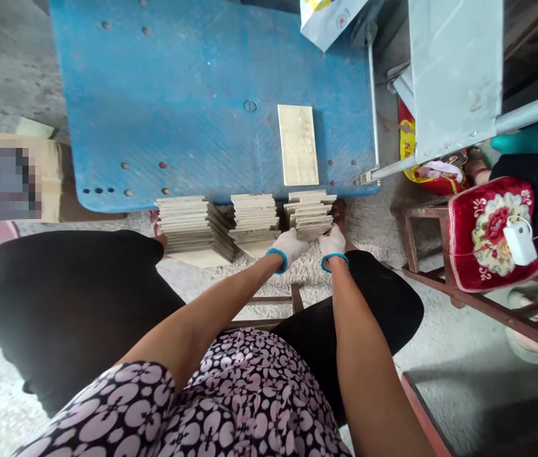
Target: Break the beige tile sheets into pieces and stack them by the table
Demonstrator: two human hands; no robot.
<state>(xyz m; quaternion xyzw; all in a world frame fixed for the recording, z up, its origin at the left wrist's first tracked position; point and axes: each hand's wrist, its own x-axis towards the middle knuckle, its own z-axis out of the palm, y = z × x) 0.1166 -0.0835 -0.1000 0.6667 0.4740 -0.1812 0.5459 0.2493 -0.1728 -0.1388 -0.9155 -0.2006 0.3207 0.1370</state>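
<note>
Both hands wear white gloves with blue cuffs and meet at the near end of the right-hand stack of thin, flat pale boards. My left hand is closed at that stack's near left corner. On its near right corner my right hand is closed too; the fingertips of both are partly hidden. To the left stand a middle stack of boards and a larger left stack, their boards stepped and uneven. A single pale rectangular board lies flat on the blue table, beyond the right stack.
A white bag sits at the table's far right. A grey metal panel with a tubular frame stands at the right. Further right, a wooden chair carries a red floral cushion with a white device. Cardboard boxes are at the left.
</note>
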